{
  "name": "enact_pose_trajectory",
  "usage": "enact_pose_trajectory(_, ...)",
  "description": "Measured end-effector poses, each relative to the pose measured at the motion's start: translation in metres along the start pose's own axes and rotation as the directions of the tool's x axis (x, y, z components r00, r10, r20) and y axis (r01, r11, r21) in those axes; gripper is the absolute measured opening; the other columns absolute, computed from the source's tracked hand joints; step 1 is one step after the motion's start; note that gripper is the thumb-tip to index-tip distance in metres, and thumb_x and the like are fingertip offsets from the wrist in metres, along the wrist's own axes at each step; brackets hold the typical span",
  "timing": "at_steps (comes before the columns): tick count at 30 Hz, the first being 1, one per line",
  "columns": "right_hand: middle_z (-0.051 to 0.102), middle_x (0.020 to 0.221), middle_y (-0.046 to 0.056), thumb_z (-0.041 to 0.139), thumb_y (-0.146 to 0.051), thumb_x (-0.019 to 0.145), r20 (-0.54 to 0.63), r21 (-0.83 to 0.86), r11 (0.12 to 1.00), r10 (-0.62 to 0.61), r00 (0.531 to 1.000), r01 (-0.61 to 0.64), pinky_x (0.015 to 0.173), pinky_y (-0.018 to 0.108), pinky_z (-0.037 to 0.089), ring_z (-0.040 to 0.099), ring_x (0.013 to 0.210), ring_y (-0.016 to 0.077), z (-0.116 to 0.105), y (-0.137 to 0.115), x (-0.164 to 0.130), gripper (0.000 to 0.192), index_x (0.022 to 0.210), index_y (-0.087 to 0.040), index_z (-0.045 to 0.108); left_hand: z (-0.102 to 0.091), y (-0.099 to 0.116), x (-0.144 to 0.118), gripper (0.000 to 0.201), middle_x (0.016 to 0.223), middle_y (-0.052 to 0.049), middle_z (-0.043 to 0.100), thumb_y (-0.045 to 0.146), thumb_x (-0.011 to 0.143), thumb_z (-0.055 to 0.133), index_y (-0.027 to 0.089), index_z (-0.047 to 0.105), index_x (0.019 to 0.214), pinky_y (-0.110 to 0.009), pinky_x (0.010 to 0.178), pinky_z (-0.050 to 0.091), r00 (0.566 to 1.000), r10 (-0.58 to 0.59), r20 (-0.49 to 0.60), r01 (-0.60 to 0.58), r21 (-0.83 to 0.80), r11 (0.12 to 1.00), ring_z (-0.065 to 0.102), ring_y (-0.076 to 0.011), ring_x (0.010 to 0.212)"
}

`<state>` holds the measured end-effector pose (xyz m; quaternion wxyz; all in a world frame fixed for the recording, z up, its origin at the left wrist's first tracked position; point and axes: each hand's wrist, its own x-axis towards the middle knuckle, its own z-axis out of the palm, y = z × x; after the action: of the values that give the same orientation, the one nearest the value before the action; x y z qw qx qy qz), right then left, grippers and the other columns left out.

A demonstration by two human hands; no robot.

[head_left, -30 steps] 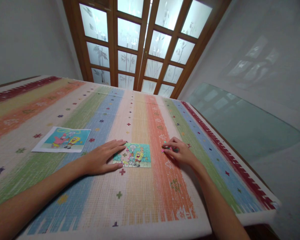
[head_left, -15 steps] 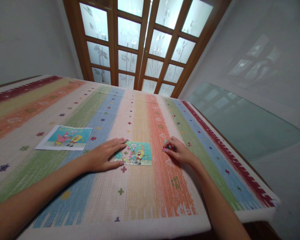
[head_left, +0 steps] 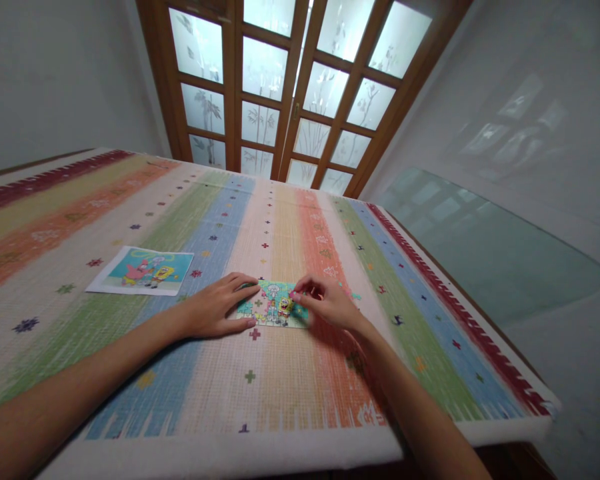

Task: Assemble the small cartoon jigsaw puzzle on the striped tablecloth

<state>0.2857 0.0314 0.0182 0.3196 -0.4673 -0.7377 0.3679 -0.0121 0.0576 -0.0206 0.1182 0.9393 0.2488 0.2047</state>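
A small jigsaw puzzle point(head_left: 274, 308) with cartoon figures on a teal ground lies on the tablecloth point(head_left: 285, 373). Over its left edge rests my left hand point(head_left: 215, 308), open, thumb and fingers spread along the border. My right hand point(head_left: 327, 303) pinches a small pink puzzle piece point(head_left: 293, 295) just above the right part of the puzzle. Part of the puzzle's right side is hidden under those fingers. Teal loose pieces point(head_left: 356, 296) show partly behind my right hand.
A printed reference picture point(head_left: 145, 272) of the same cartoon figures lies to the left of my left hand. The striped cloth covers the table up to the wooden glass doors point(head_left: 233, 87). A wall with a greenish panel point(head_left: 485, 240) runs along the right.
My right hand has moved left from the loose pieces to above the puzzle, carrying the pink piece. My left hand stays on the puzzle's left edge. The view has shifted slightly.
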Motion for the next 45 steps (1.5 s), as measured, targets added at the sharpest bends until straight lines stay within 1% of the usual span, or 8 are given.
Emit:
enact_pose_trajectory(5, 0.071, 0.078, 0.001, 0.073, -0.027, 0.086, 0.086, -0.012, 1.0, -0.024, 0.996, 0.026, 0.065, 0.027, 0.044, 0.057, 0.068, 0.0142, 0.034, -0.019, 0.011, 0.007, 0.084, -0.02, 0.072, -0.002, 0.003, 0.001, 0.054, 0.138, -0.017, 0.059, 0.054, 0.098, 0.058, 0.02, 0.054, 0.139, -0.052, 0.11, 0.045, 1.0, -0.005, 0.006, 0.005, -0.006, 1.0, 0.054, -0.0342, 0.128)
enact_pose_trajectory(8, 0.07, 0.074, 0.0, 0.072, -0.02, 0.086, 0.128, -0.017, 1.0, -0.012, 0.992, 0.015, 0.064, 0.027, 0.043, 0.055, 0.066, 0.0136, 0.05, -0.024, 0.015, 0.005, 0.081, -0.019, 0.073, -0.002, 0.004, 0.001, 0.052, 0.136, -0.016, 0.06, 0.053, 0.098, 0.058, 0.02, 0.054, 0.138, -0.051, 0.11, 0.045, 1.0, -0.008, 0.002, 0.008, -0.018, 1.0, 0.054, -0.033, 0.127)
enact_pose_trajectory(12, 0.07, 0.075, 0.001, 0.073, -0.018, 0.086, 0.108, -0.048, 0.999, -0.015, 0.994, 0.02, 0.065, 0.028, 0.042, 0.055, 0.067, 0.0138, 0.06, -0.022, 0.016, 0.007, 0.079, -0.019, 0.073, -0.001, 0.004, 0.001, 0.052, 0.134, -0.013, 0.061, 0.053, 0.098, 0.06, 0.023, 0.052, 0.139, -0.05, 0.111, 0.045, 1.0, -0.015, -0.008, 0.015, -0.04, 0.999, 0.054, -0.032, 0.127)
enact_pose_trajectory(18, 0.072, 0.079, 0.002, 0.072, -0.013, 0.088, 0.084, -0.085, 0.995, -0.047, 0.995, 0.054, 0.069, 0.027, 0.044, 0.058, 0.07, 0.0134, 0.064, -0.019, 0.015, 0.008, 0.082, -0.018, 0.075, 0.0, 0.003, 0.001, 0.051, 0.133, -0.013, 0.061, 0.051, 0.098, 0.061, 0.021, 0.05, 0.138, -0.05, 0.109, 0.044, 1.0, -0.01, -0.016, 0.01, -0.044, 0.999, 0.055, -0.0315, 0.124)
enact_pose_trajectory(25, 0.073, 0.082, 0.003, 0.073, -0.014, 0.088, 0.043, -0.227, 0.964, -0.134, 0.99, 0.14, 0.076, 0.031, 0.045, 0.061, 0.078, 0.017, 0.067, -0.017, 0.017, 0.01, 0.081, -0.02, 0.074, 0.002, 0.002, 0.0, 0.05, 0.132, -0.014, 0.062, 0.051, 0.098, 0.061, 0.02, 0.05, 0.136, -0.05, 0.108, 0.044, 1.0, -0.001, -0.019, 0.0, -0.034, 0.999, 0.056, -0.032, 0.122)
enact_pose_trajectory(33, 0.066, 0.09, 0.004, 0.07, -0.016, 0.09, 0.049, -0.353, 0.903, -0.242, 0.969, 0.244, 0.083, 0.033, 0.047, 0.06, 0.09, 0.0194, 0.069, -0.01, 0.015, 0.005, 0.087, -0.02, 0.07, 0.002, 0.002, 0.0, 0.049, 0.132, -0.013, 0.061, 0.049, 0.098, 0.061, 0.022, 0.047, 0.137, -0.05, 0.107, 0.045, 0.999, 0.016, -0.035, -0.017, -0.03, 0.999, 0.056, -0.0313, 0.121)
enact_pose_trajectory(40, 0.063, 0.096, 0.008, 0.058, -0.008, 0.09, 0.134, -0.44, 0.812, -0.362, 0.923, 0.382, 0.085, 0.035, 0.049, 0.058, 0.093, 0.0211, 0.07, -0.006, 0.011, 0.02, 0.09, -0.02, 0.074, 0.0, 0.004, 0.0, 0.049, 0.126, -0.013, 0.063, 0.051, 0.099, 0.06, 0.02, 0.047, 0.134, -0.048, 0.101, 0.05, 0.999, 0.02, -0.05, -0.021, -0.026, 0.999, 0.058, -0.0307, 0.115)
enact_pose_trajectory(45, 0.063, 0.103, 0.008, 0.055, -0.007, 0.091, 0.153, -0.398, 0.838, -0.339, 0.928, 0.372, 0.09, 0.036, 0.051, 0.059, 0.098, 0.0208, 0.06, -0.007, 0.006, 0.028, 0.101, -0.022, 0.077, 0.001, 0.003, -0.001, 0.036, 0.133, -0.015, 0.062, 0.05, 0.099, 0.058, 0.019, 0.055, 0.119, -0.051, 0.106, 0.047, 0.997, 0.058, -0.052, -0.055, 0.056, 0.997, 0.055, -0.0333, 0.125)
